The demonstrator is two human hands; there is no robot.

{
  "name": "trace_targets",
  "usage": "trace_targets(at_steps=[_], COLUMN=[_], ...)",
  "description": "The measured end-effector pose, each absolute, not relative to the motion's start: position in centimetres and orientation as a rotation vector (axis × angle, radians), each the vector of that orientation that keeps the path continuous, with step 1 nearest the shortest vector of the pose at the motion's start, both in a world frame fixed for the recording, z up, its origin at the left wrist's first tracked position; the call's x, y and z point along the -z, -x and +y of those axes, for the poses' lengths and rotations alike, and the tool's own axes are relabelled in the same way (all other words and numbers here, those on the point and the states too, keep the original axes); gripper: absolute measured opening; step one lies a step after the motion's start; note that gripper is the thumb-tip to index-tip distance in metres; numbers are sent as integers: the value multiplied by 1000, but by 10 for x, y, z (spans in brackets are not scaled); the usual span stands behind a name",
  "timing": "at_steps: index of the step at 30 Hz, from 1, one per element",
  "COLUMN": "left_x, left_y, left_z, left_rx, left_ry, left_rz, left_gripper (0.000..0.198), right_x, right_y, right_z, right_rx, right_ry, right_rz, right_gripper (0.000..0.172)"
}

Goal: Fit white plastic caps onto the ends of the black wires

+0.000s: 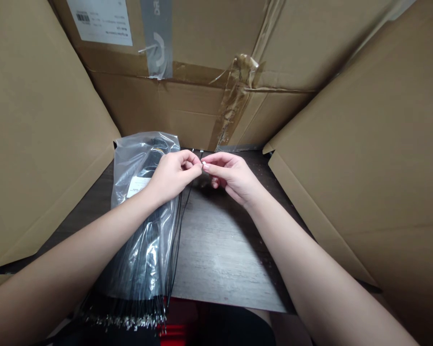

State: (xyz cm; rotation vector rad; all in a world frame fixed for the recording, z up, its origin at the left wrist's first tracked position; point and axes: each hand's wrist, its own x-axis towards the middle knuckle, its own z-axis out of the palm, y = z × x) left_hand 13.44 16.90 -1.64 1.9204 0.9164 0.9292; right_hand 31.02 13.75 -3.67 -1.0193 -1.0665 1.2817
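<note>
Forearms (75, 259) reach between cardboard flaps (46, 134), past a clear plastic bag (137, 168) of thin black wires (144, 259); left hand (173, 175), curled nearly shut at the bag's edge, hides its hold, just beside right hand (233, 178), whose fingertips (206, 166) pinch a tiny pale wire tip (203, 163)

Tall cardboard flaps (46, 134) on both sides, torn brown packing tape (236, 93), white barcode label (99, 21), wood-grain tabletop (220, 250)

Passage runs over the wood-grain surface (220, 254) right of the clear plastic bag (130, 163); cardboard flaps (39, 134) hem both sides, carton wall (180, 105) blocks ahead.
</note>
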Motion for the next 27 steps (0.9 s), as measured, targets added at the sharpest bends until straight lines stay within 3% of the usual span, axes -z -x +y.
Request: trace_targets(at_steps=[27], left_x=[20], left_y=[-135], left_z=[171], left_rx=[-905], left_ry=[-1864], left_rz=[917], left_gripper=[17], right_x=[41], right_y=[-312], right_z=[140], right_rx=[-1252], right_ry=[1001], right_rz=[-1071], right_gripper=[38])
